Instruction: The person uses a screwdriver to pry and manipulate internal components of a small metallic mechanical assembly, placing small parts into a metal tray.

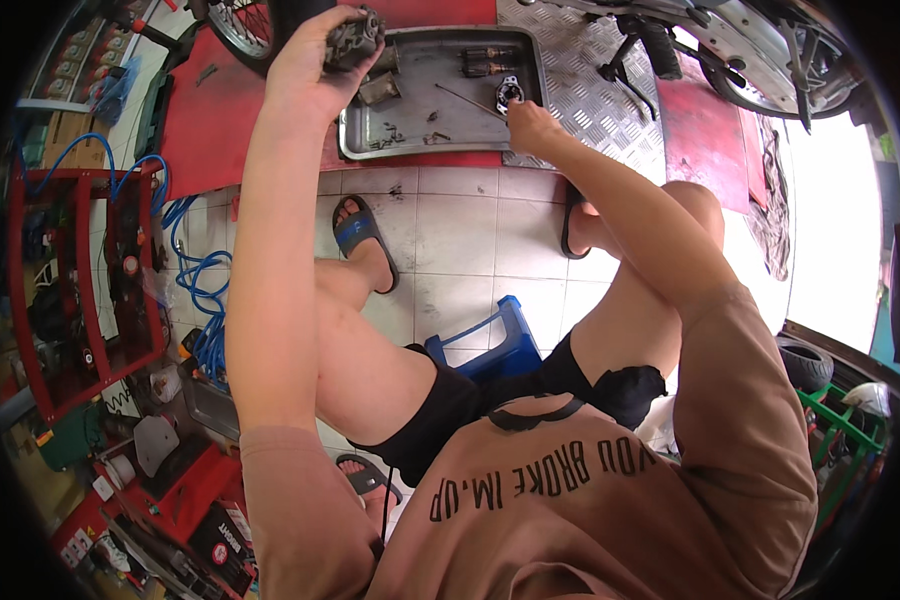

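Observation:
My left hand (315, 55) is raised over the left rim of a grey metal tray (420, 151). Its fingers are wrapped round a dark, greasy metal engine part (355, 40). My right hand (534, 130) reaches over the tray's right side, fingers closed at the lower edge of a small round metal part (510, 92) with openings in it. The fingertips are partly hidden. Beside that part lies a thin metal rod (468, 103). Two dark cylindrical pieces (487, 62) lie farther back in the tray. Under my left hand is a dull metal cup-like piece (378, 90).
The tray stands on a red mat (205, 130) and a patterned metal plate (610, 125). A motorcycle (760, 50) is at the far right, a wheel (240, 30) at the far left. Red shelving (90, 290), a blue hose (205, 300) and a blue stool (510, 340) are nearby.

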Demonstrator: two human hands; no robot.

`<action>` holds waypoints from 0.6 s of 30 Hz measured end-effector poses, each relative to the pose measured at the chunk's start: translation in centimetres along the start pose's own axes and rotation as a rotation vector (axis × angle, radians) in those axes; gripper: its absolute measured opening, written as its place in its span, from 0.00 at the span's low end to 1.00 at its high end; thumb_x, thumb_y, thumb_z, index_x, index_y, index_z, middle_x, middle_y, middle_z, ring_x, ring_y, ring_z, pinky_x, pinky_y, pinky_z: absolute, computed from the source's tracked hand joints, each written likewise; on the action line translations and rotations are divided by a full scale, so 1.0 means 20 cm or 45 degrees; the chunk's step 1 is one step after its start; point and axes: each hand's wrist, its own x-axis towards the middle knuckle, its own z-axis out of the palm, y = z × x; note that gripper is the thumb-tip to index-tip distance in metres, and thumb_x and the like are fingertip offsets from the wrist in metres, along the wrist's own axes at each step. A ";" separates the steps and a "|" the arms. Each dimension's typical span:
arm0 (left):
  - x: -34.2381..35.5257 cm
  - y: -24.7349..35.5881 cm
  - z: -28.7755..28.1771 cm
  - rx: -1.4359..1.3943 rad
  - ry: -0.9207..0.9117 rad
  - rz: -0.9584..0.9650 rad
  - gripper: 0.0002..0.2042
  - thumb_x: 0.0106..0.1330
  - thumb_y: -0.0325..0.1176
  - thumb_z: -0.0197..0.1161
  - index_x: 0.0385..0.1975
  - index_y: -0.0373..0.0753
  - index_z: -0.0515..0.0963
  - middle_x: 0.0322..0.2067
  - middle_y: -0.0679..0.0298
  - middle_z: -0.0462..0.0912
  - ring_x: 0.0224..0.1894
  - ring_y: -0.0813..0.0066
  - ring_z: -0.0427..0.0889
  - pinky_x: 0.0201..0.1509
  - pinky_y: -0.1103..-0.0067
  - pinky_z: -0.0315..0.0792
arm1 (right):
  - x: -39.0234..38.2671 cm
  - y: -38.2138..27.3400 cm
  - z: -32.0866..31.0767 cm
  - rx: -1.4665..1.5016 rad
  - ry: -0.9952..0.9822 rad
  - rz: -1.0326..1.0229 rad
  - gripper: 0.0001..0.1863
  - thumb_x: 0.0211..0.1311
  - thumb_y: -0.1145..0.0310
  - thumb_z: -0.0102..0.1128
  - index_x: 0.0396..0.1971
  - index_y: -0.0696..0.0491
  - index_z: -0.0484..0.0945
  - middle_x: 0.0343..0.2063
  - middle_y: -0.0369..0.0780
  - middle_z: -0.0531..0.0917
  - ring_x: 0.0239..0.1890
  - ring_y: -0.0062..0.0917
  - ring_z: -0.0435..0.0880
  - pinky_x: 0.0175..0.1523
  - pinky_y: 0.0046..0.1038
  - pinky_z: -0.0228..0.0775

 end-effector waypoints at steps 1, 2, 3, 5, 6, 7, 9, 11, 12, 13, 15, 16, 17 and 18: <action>-0.01 0.00 0.01 -0.022 0.057 0.025 0.10 0.54 0.20 0.64 0.34 0.29 0.72 0.33 0.56 0.79 0.38 0.64 0.81 0.48 0.68 0.79 | -0.01 -0.02 0.01 -0.021 -0.041 0.007 0.24 0.50 0.69 0.60 0.50 0.59 0.74 0.45 0.48 0.81 0.49 0.38 0.81 0.51 0.35 0.76; -0.01 -0.01 0.01 -0.050 0.051 0.011 0.09 0.55 0.20 0.64 0.34 0.28 0.72 0.33 0.55 0.79 0.38 0.64 0.81 0.49 0.67 0.79 | -0.02 -0.03 0.02 -0.064 -0.092 0.016 0.24 0.49 0.69 0.61 0.49 0.57 0.75 0.46 0.46 0.81 0.50 0.37 0.81 0.51 0.34 0.76; -0.01 -0.01 0.02 -0.076 0.045 0.003 0.09 0.55 0.20 0.64 0.34 0.28 0.72 0.34 0.55 0.79 0.38 0.64 0.81 0.49 0.67 0.79 | -0.03 -0.04 0.00 -0.107 -0.138 0.020 0.23 0.49 0.70 0.61 0.49 0.55 0.77 0.47 0.44 0.81 0.50 0.36 0.81 0.51 0.33 0.76; -0.02 -0.02 0.02 -0.112 0.044 0.007 0.08 0.56 0.19 0.63 0.34 0.28 0.72 0.34 0.54 0.79 0.39 0.64 0.81 0.49 0.66 0.79 | -0.04 -0.06 0.00 -0.136 -0.164 0.052 0.21 0.49 0.70 0.62 0.47 0.52 0.79 0.49 0.42 0.81 0.51 0.34 0.81 0.51 0.31 0.76; -0.02 -0.03 0.03 -0.122 0.045 0.019 0.08 0.56 0.19 0.63 0.34 0.27 0.72 0.34 0.54 0.79 0.39 0.64 0.81 0.49 0.66 0.79 | -0.04 -0.04 0.02 -0.122 -0.143 0.081 0.20 0.49 0.70 0.61 0.46 0.51 0.80 0.49 0.42 0.81 0.52 0.33 0.81 0.51 0.31 0.76; -0.02 -0.03 0.04 -0.132 0.047 0.031 0.08 0.56 0.19 0.62 0.34 0.27 0.73 0.34 0.54 0.79 0.39 0.64 0.81 0.49 0.66 0.79 | -0.03 -0.03 0.03 -0.109 -0.122 0.109 0.19 0.49 0.70 0.61 0.45 0.49 0.81 0.49 0.41 0.81 0.52 0.32 0.80 0.51 0.30 0.75; -0.03 -0.01 0.04 -0.132 0.052 0.032 0.07 0.56 0.19 0.62 0.34 0.27 0.73 0.34 0.54 0.79 0.39 0.64 0.81 0.50 0.66 0.79 | -0.02 -0.02 0.03 -0.125 -0.127 0.107 0.19 0.51 0.69 0.60 0.46 0.50 0.81 0.50 0.41 0.80 0.53 0.32 0.80 0.52 0.30 0.75; -0.03 0.00 0.02 -0.122 0.056 0.038 0.07 0.57 0.19 0.61 0.34 0.27 0.73 0.35 0.54 0.79 0.39 0.64 0.81 0.50 0.66 0.79 | -0.02 -0.03 0.04 -0.124 -0.144 0.115 0.19 0.51 0.68 0.59 0.47 0.50 0.80 0.50 0.41 0.80 0.53 0.32 0.79 0.52 0.30 0.75; -0.03 0.01 0.01 -0.112 0.052 0.045 0.07 0.57 0.19 0.61 0.34 0.27 0.73 0.35 0.54 0.79 0.39 0.64 0.81 0.50 0.66 0.79 | -0.01 -0.03 0.04 -0.115 -0.152 0.129 0.20 0.52 0.68 0.59 0.47 0.50 0.80 0.50 0.41 0.80 0.53 0.32 0.79 0.52 0.31 0.75; -0.02 0.01 0.01 -0.101 0.047 0.051 0.07 0.57 0.19 0.61 0.34 0.27 0.73 0.35 0.54 0.79 0.39 0.63 0.81 0.50 0.65 0.79 | -0.01 -0.03 0.04 -0.105 -0.160 0.143 0.20 0.52 0.68 0.59 0.47 0.50 0.80 0.50 0.41 0.80 0.54 0.32 0.79 0.52 0.31 0.75; -0.01 0.00 -0.01 -0.133 0.040 0.034 0.07 0.57 0.19 0.61 0.34 0.27 0.73 0.35 0.54 0.79 0.39 0.63 0.81 0.50 0.65 0.78 | -0.01 -0.03 0.04 -0.103 -0.177 0.159 0.20 0.53 0.67 0.58 0.48 0.51 0.80 0.51 0.42 0.80 0.54 0.33 0.79 0.53 0.31 0.75; -0.05 0.01 0.04 -0.149 0.035 0.026 0.07 0.57 0.19 0.61 0.34 0.27 0.73 0.35 0.53 0.79 0.40 0.63 0.81 0.50 0.65 0.78 | -0.01 -0.03 0.03 -0.102 -0.184 0.169 0.20 0.53 0.67 0.58 0.48 0.51 0.79 0.51 0.42 0.80 0.54 0.33 0.78 0.53 0.32 0.75; -0.09 -0.02 0.10 -0.111 0.088 0.062 0.08 0.60 0.22 0.59 0.37 0.28 0.72 0.35 0.53 0.79 0.40 0.62 0.81 0.51 0.63 0.78 | 0.00 -0.03 0.02 -0.087 -0.188 0.175 0.20 0.53 0.67 0.57 0.48 0.52 0.79 0.51 0.42 0.80 0.54 0.34 0.79 0.53 0.32 0.75; -0.09 -0.02 0.11 -0.135 0.105 0.054 0.08 0.60 0.25 0.58 0.37 0.29 0.71 0.36 0.53 0.79 0.39 0.61 0.81 0.49 0.63 0.78 | -0.01 -0.05 -0.02 -0.073 -0.189 0.176 0.20 0.53 0.67 0.57 0.48 0.52 0.79 0.51 0.42 0.80 0.54 0.34 0.79 0.53 0.33 0.74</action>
